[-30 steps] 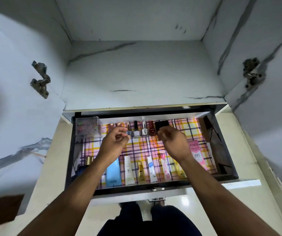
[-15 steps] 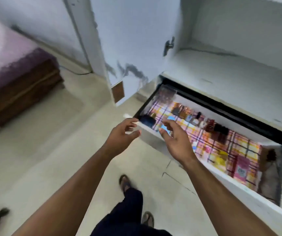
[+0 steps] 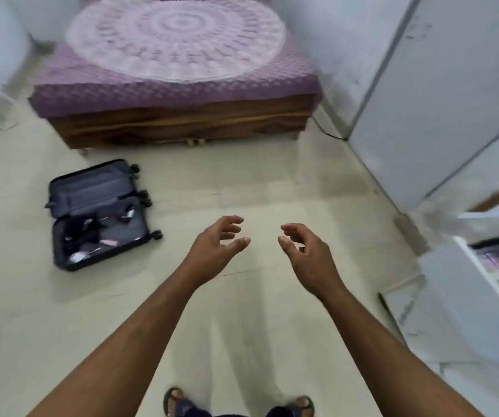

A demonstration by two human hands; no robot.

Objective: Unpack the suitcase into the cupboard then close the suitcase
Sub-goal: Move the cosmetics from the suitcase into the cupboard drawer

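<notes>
Left hand [image 3: 215,248] and right hand [image 3: 305,251] apart, loosely spread, empty. Small loose items in suitcase [image 3: 97,215]: probably light; pinch individually.

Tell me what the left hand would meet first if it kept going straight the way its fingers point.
Nothing close. The left hand is empty, its fingers aimed up and right over bare floor. That line passes right of the suitcase; the bed looks to come first, though depth is unclear.
</notes>
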